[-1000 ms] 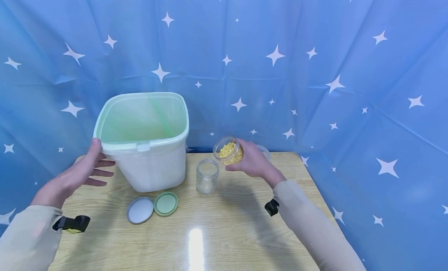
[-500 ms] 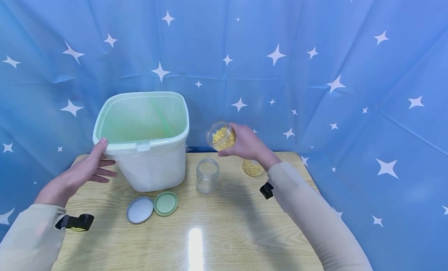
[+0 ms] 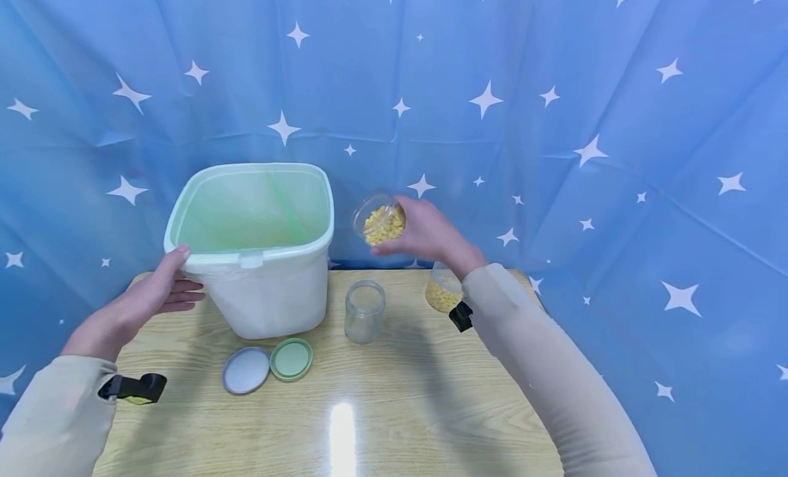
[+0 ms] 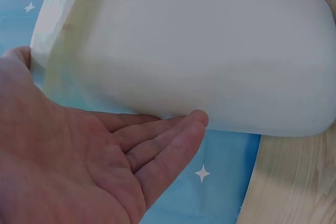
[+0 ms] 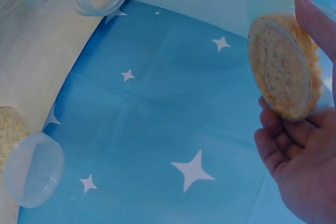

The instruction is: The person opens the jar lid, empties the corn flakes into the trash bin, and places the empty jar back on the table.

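My right hand (image 3: pixel 426 232) holds a clear jar (image 3: pixel 383 225) of small yellow pieces above the table, tilted with its mouth toward the white bin. Thumb and fingers curl round the jar; in the right wrist view its round base (image 5: pixel 280 69) faces the camera. On the left stands the tall bin (image 3: pixel 271 299), with a pale green rim and inside. My left hand (image 3: pixel 148 289) is at its near left corner, thumb at the rim. In the left wrist view its fingers (image 4: pixel 173 142) stretch out nearly straight along the bin's side.
A clear glass jar (image 3: pixel 364 319) stands right of the bin. Behind the right forearm is a second clear tub (image 3: pixel 442 295) with yellow pieces. Two lids, one greyish white (image 3: pixel 246 371) and one green (image 3: pixel 292 359), lie before the bin. A blue star-patterned curtain (image 3: pixel 554 189) hangs behind.
My right hand has lifted the jar of yellow pieces up and left toward the bin, uncovering the tub behind it. My left hand has shifted slightly at the bin's rim.
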A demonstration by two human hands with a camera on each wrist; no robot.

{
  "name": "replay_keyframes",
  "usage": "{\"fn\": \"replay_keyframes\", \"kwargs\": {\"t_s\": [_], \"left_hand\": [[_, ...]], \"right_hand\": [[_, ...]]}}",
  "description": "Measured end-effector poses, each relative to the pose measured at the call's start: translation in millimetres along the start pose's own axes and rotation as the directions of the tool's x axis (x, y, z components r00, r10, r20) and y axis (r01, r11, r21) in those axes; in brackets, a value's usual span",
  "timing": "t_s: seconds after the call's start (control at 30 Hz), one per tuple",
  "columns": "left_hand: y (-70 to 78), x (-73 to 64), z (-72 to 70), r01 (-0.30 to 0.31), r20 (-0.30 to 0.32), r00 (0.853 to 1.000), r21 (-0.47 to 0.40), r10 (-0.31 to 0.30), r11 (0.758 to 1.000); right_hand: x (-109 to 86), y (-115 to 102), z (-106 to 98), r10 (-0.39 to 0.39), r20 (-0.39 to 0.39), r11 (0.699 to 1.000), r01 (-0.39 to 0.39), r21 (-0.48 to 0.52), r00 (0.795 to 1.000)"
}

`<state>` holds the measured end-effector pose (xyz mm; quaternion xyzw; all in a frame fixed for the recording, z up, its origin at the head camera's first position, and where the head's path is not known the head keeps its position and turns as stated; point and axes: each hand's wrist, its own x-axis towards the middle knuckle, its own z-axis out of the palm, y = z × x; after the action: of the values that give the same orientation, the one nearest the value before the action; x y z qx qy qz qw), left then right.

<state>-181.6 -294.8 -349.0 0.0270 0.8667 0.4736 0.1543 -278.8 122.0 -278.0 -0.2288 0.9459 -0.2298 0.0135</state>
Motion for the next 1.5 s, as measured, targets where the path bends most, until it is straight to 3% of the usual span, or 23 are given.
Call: {"fn": "replay_keyframes", "kwargs": {"t_s": [0.17, 0.4, 0.63, 1.1, 1.5], "left_hand": [[-1.4, -1.7, -3.8, -0.001, 0.006, 1.000, 0.003, 0.001, 1.000], [-3.6, -4.0, -9.3, -0.063, 0.040, 0.997, 0.001, 0.063, 0.998], [-3.7, -2.0, -5.8, -0.025, 0.021, 0.999, 0.016, 0.025, 1.000], [-4.4, 1.8, -0.5, -0.060, 0.009, 0.998, -0.028, 0.061, 0.998], [-2.9, 5.0, 5.0, -0.006, 0.020, 1.000, -0.022, 0.007, 1.000]], "right_hand": [[4.4, -7.5, -3.3, -0.020, 0.011, 1.000, 0.020, 0.007, 1.000], [10.2, -15.4, -3.7, -0.031, 0.007, 0.999, 0.031, 0.013, 1.000], [17.7, -26.2, -5.5, -0.017, 0.013, 1.000, 0.017, -0.001, 1.000], [35.8, -52.1, -13.0, -0.039, 0.002, 0.994, 0.039, -0.100, 0.999], [46.6, -72.2, -15.3, 0.062, 0.018, 0.985, -0.059, -0.163, 0.998]]}}
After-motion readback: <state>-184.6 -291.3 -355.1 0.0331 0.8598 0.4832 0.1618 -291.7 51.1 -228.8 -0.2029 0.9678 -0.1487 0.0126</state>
